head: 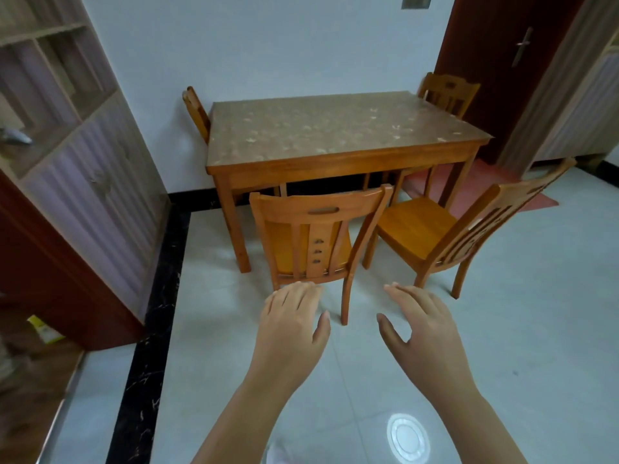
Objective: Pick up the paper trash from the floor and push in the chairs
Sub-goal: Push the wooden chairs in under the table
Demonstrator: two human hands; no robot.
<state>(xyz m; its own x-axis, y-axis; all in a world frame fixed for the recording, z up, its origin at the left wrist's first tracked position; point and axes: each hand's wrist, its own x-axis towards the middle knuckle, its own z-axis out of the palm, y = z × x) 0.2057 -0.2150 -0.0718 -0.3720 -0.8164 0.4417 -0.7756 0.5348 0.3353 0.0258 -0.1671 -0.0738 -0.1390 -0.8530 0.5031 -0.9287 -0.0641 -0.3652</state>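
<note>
A wooden table [338,155] stands against the white wall. In front of it a wooden chair [318,212] stands pulled out, its back toward me. A second chair [422,229] to its right is pulled out and turned at an angle. Two more chairs stand at the table's ends, one at the far left [197,112] and one at the far right [447,92]. My left hand [291,323] and my right hand [422,323] reach forward with straight fingers, palms down, just short of the near chair, holding nothing. No paper trash shows on the floor.
A tall cabinet [83,155] with shelves lines the left side behind a black floor border [157,296]. A dark red door [502,61] and a red mat [485,185] lie at the back right. Pale floor tiles [536,329] spread to the right.
</note>
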